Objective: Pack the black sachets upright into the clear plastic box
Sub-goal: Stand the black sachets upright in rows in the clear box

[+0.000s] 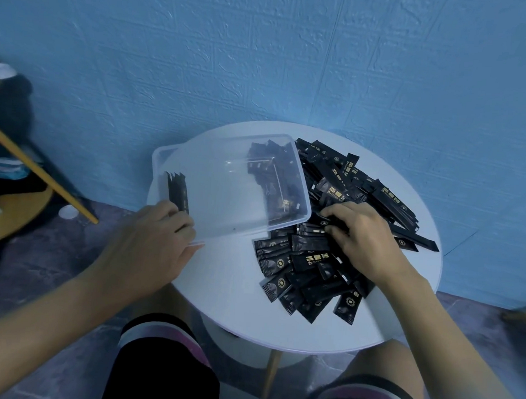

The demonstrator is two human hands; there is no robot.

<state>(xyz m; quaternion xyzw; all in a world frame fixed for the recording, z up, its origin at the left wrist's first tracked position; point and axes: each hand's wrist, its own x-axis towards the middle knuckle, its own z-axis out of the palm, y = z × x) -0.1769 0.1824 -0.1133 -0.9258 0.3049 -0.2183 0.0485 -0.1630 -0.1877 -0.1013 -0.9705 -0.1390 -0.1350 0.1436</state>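
At the box's near left corner, your left hand (151, 242) props a few sachets (178, 192) upright against the wall of the clear box (225, 197), fingertips curled over the rim; whether they pinch the sachets is hidden. Just right of the box, your right hand (362, 234) presses into the loose pile (309, 273), fingers closing on a sachet, the grip partly covered. The pile runs under the tilted box. All sits on the round white table (221, 303).
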